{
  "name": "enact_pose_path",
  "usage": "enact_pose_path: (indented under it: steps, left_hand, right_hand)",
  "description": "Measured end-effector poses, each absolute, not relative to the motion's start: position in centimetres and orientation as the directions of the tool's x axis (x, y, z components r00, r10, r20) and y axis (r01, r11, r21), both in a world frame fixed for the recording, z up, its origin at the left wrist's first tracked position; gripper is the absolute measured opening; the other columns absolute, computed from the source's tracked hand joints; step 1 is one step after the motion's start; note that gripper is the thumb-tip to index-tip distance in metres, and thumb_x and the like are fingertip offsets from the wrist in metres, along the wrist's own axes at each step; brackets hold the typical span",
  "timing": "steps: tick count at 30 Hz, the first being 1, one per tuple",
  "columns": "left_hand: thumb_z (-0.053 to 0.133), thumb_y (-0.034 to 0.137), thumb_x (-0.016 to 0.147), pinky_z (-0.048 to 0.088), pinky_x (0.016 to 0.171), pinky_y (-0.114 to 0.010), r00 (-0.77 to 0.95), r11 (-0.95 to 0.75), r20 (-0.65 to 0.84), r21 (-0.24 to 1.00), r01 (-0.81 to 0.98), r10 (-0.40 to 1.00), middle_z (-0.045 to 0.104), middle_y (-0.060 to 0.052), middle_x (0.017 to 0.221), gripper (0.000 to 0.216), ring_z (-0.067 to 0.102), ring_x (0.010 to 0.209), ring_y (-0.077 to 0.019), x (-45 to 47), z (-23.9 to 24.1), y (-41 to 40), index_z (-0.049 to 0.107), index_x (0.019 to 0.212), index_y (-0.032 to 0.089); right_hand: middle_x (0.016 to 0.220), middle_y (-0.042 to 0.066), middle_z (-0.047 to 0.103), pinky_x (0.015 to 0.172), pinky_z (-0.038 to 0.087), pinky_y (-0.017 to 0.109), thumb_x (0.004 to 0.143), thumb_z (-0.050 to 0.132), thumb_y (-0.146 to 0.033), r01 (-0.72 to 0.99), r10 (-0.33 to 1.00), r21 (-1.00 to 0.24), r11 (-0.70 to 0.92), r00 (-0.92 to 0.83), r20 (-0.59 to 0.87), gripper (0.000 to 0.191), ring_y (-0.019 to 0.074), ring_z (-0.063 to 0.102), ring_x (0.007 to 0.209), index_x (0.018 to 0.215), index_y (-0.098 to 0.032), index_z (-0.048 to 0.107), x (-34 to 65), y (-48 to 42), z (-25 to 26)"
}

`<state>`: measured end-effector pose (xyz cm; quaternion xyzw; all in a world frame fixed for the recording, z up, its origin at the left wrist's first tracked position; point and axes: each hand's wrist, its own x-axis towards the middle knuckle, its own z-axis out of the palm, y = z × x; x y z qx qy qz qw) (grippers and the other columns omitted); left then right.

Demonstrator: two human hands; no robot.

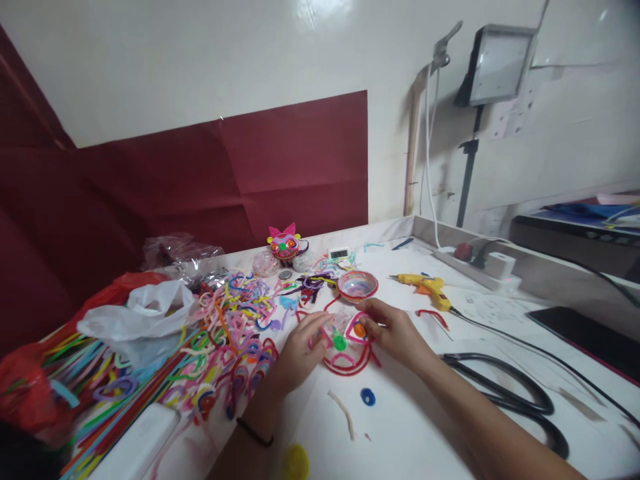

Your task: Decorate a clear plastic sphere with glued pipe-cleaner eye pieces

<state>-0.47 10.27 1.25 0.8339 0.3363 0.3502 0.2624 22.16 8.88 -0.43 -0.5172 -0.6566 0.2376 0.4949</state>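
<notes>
Two hands, left [303,348] and right [397,333], curl inward, grasping a red-rimmed decorated piece [345,357] between them.

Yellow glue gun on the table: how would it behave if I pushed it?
The yellow glue gun would probably slide or swivel rather than roll, its handle jutting from its barrel. The trailing black cord might drag or tug it back.

No text, label, brand or number legible. Small white rectangular device with dark display [339,254]: any digits too small to read. Yellow plastic glue gun [426,283] with black cord: any lettering too blurred
</notes>
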Motion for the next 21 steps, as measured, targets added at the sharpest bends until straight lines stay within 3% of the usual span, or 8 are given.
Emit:
enact_pose_path:
  steps: [12,21]
  left_hand:
    - [0.046,0.008,0.078,0.035,0.111,-0.041,0.486,-0.63,0.44,0.69,0.356,0.755,0.057,-0.01,0.134,0.052,0.049,0.127,-0.023,-0.2,0.5,10.3,0.058,0.127,0.018]
    - [0.046,0.012,0.082,0.037,0.11,-0.04,0.5,-0.63,0.433,0.697,0.342,0.75,0.058,-0.01,0.133,0.045,0.05,0.127,-0.0223,-0.4,0.2,10.5,0.06,0.124,0.019]
  right_hand:
    - [0.081,0.007,0.063,0.064,0.048,0.031,0.084,0.05,-0.041,0.423,0.911,-0.828,0.369,0.014,0.413,0.035,0.0187,0.056,0.069,0.105,-0.015,0.06,22.1,8.8,-0.3]
    - [0.075,0.004,0.058,0.06,0.042,0.029,0.083,0.05,-0.042,0.37,0.922,-0.849,0.377,-0.061,0.383,0.03,0.0166,0.05,0.065,0.094,-0.016,0.059,22.4,8.7,0.7]
